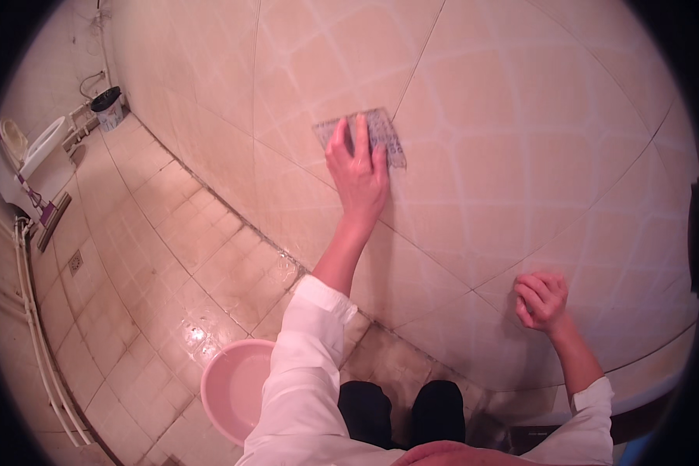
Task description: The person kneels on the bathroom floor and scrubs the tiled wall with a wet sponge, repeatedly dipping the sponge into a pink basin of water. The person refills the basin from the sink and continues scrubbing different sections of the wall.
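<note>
My left hand (pixel 358 166) presses a thin grey cloth (pixel 388 129) with a dark printed pattern flat against the tiled wall (pixel 489 157). Its fingers are spread over the cloth, whose edges show above and to the right of them. Lower down at the right, my right hand (pixel 542 300) is curled into a loose fist close to the wall. Nothing shows in it, and I cannot tell whether its knuckles touch the tiles. A pink plastic basin (pixel 242 390) stands on the floor beside my left sleeve, which hides part of it.
The tiled floor (pixel 151 279) shines wet near the basin. At the far left are a toilet (pixel 43 145), a purple-handled sponge mop (pixel 52 221), a bin with a black liner (pixel 108 108), a floor drain (pixel 76 262) and pipes (pixel 38 332). A pale ledge (pixel 646 384) borders the lower right.
</note>
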Tool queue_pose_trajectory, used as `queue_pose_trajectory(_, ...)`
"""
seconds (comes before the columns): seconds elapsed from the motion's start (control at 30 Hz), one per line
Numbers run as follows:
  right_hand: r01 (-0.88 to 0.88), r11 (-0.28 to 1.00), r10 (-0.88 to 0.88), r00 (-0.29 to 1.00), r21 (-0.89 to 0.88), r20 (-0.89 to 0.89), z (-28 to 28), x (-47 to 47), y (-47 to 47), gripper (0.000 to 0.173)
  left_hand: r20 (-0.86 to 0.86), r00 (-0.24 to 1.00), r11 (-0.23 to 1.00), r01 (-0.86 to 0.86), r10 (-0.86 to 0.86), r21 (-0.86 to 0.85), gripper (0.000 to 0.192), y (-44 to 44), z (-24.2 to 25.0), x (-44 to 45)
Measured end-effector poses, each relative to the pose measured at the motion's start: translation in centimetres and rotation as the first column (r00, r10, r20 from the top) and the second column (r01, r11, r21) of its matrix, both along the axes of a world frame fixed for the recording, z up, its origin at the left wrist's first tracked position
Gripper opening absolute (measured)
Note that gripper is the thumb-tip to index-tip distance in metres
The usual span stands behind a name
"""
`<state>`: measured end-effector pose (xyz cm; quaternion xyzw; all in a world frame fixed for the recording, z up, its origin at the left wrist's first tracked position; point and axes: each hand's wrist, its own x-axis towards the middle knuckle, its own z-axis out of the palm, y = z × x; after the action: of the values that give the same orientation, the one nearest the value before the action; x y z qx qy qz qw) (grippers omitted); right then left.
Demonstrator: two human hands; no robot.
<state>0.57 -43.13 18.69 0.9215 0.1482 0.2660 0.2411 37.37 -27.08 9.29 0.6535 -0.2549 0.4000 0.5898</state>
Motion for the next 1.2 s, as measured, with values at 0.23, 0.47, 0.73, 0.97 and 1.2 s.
queue_pose_trajectory(0.23,0.003,1.0,-0.003,1.0,-0.001,0.024,0.1,-0.1,0.1,0.023,0.082,0.995,0.999,-0.051,0.051,-0.005,0.054,1.0,7.9,3.5)
queue_pose_trajectory(0.47,0.005,1.0,-0.006,1.0,0.017,0.027,0.3,0.1,0.4,0.023,0.176,0.981,0.991,-0.101,0.085,0.085,0.049,2.6,9.5,4.4)
queue_pose_trajectory(0.73,0.008,0.999,-0.009,1.0,0.036,0.018,0.2,0.1,0.4,0.022,0.188,0.981,0.991,-0.071,0.048,0.118,0.047,2.9,9.4,4.9)
queue_pose_trajectory(0.97,0.034,0.999,-0.034,0.999,0.037,-0.005,0.0,0.1,0.3,0.022,0.204,0.978,0.993,-0.053,0.03,0.106,0.048,3.2,9.4,5.6)
queue_pose_trajectory(1.2,0.069,0.997,-0.068,0.998,0.047,-0.02,-0.1,0.1,0.4,0.023,0.175,0.984,0.995,-0.04,0.023,0.091,0.047,3.4,9.4,5.5)
